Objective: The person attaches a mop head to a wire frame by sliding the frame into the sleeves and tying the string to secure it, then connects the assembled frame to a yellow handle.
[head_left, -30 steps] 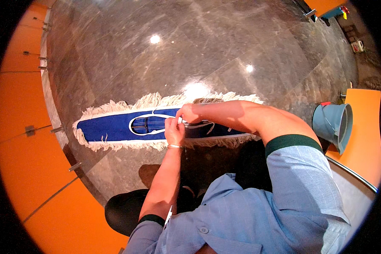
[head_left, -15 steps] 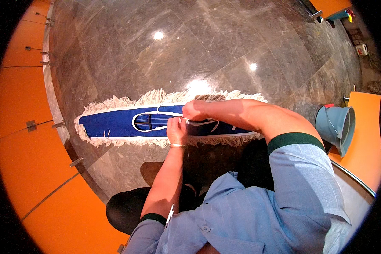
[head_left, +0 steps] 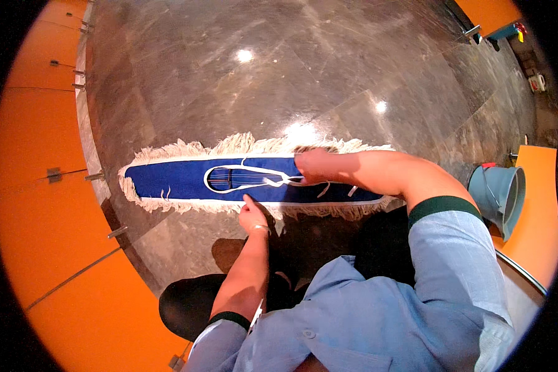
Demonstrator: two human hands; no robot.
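Observation:
A long dust mop head (head_left: 180, 177) with a blue cloth back and a cream yarn fringe lies flat on the floor before me. White ties (head_left: 282, 180) cross at the right end of its oval opening, where part of a dark frame shows. My right hand (head_left: 313, 166) is closed over the ties, its fingertips mostly turned out of sight. By the mop head's near edge, my left hand (head_left: 253, 216) has its index finger stretched toward the blue cloth and holds nothing. Loose tie ends lie on the cloth right of the opening.
Orange panels (head_left: 49, 229) with metal fittings run along the left. At the right a grey-blue bucket (head_left: 497, 198) stands beside an orange panel (head_left: 536, 204). A white container (head_left: 536, 83) is at the far right. Grey tiles (head_left: 217, 93) cover the floor.
My left hand has let go of the ties and drawn back to the mop head's near edge. The ties now cross in view. My right hand stays over them, and the view has shifted slightly.

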